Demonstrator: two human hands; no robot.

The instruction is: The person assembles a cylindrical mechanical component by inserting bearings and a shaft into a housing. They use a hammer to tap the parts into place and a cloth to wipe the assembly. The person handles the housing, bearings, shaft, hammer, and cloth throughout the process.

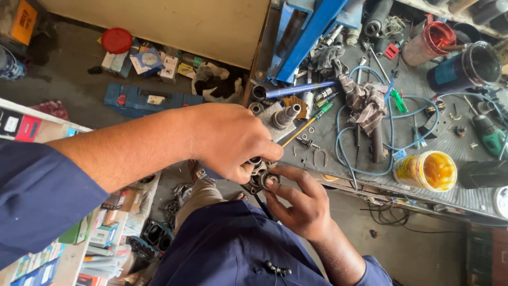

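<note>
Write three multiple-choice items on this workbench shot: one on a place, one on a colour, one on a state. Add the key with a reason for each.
1. Where is the small metal part held?
A. on the floor
B. between both hands at the bench edge
C. inside the red can

2. What colour is the stuff in the open yellow tub?
A. orange-yellow
B. green
C. white

3. How is the blue hose lying?
A. coiled in a box
B. looped loose across the bench
C. hung on a wall

Key: B, the left hand and right hand both pinch it by the bench; A, the tub shows orange-yellow paste; B, it curves over the benchtop.
</note>
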